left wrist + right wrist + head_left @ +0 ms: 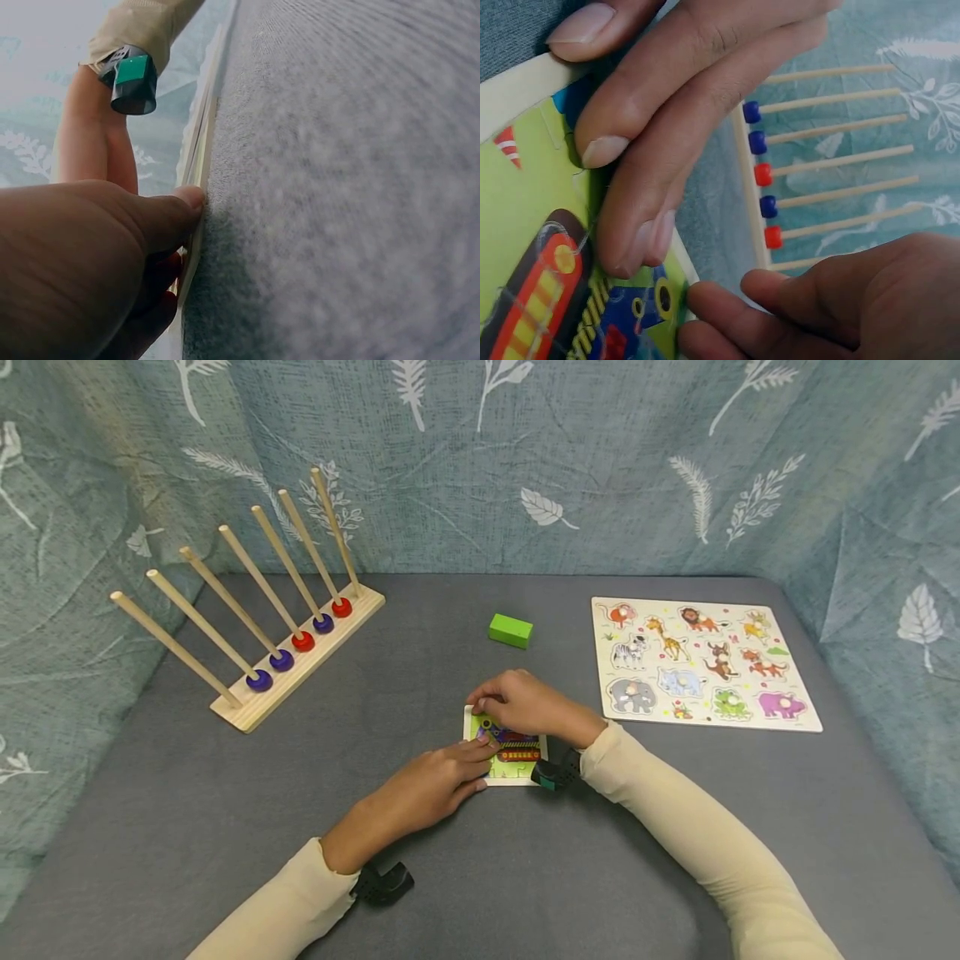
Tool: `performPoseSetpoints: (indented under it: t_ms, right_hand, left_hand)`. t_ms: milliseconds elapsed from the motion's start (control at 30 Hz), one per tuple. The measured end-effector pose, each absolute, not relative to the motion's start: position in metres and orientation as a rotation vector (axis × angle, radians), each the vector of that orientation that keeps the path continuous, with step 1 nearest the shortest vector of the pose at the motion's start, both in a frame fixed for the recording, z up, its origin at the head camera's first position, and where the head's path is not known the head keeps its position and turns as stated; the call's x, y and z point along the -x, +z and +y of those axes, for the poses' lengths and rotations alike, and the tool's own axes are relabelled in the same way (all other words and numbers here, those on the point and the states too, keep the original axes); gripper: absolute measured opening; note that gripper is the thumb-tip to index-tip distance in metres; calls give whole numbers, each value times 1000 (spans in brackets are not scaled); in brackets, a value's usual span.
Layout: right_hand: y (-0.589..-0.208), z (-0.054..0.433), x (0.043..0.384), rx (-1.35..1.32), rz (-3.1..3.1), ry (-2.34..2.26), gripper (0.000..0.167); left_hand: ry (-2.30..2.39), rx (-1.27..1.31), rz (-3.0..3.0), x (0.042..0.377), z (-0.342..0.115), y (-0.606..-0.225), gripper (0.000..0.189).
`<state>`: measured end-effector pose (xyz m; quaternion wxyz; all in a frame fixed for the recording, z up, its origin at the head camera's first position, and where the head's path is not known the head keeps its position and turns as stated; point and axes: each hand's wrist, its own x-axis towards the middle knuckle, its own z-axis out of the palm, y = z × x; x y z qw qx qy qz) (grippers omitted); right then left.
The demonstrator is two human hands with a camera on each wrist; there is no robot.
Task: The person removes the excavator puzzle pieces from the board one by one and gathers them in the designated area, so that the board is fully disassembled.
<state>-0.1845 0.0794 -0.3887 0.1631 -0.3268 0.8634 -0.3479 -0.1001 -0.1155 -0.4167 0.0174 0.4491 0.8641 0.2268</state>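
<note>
A small jigsaw puzzle (519,770) in a pale frame lies on the grey table, with a red and yellow track picture on lime green. My left hand (438,783) rests on its left side, fingers nearly straight across the pieces. In the left wrist view the left thumb (187,199) touches the frame's edge. At the far left corner, my right hand (525,703) has its thumb and fingers bent around the border. The right wrist view shows those fingertips (705,300) at the frame's rim. My hands cover part of the picture.
Beyond the puzzle sits a green block (511,631). A wooden peg stand (273,693) with red and purple beads is at the back left, its tall pegs upright. An animal peg puzzle board (701,714) lies at the right. A leaf-patterned curtain (480,468) hangs behind.
</note>
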Motion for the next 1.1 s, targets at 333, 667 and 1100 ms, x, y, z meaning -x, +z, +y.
performPoseSetpoints:
  t_ms: [333, 667, 1100]
  right_hand:
    - [-385, 76, 183, 965, 2471, -891, 31]
    - [-393, 76, 183, 951, 2341, -1024, 31]
    - [-397, 80, 188, 1194, 2568, -735, 28]
  left_hand:
    - [660, -1419, 2699, 100, -114, -414, 32]
    - [722, -1391, 2676, 100, -116, -418, 34]
    - [738, -1407, 2678, 100, -116, -417, 30]
